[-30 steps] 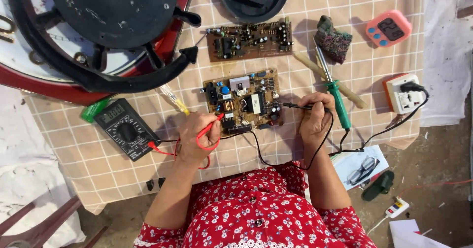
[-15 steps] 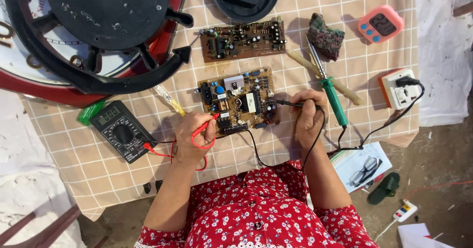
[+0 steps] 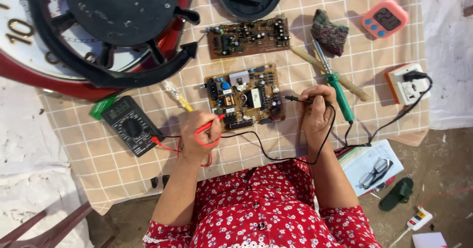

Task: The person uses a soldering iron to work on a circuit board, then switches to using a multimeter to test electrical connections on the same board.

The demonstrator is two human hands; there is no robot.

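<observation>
Your left hand [image 3: 197,134] is curled in a pinch, knuckles up, fingertips pointing forward and right. Your right hand [image 3: 318,112] is closed in a pen-like grip, fingertips pointing left. Both forearms reach forward from your body, bare below the sleeves.

Red probe tip [image 3: 220,117] too small to tell contact; wall clock [image 3: 29,46] cut off by edge.

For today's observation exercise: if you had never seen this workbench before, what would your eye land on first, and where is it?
First, the tan circuit board at the centre of the checked cloth, with the left hand holding a red probe at its lower left edge and the right hand holding a black probe at its right edge. Next, the big black fan-like part at top left.
</observation>
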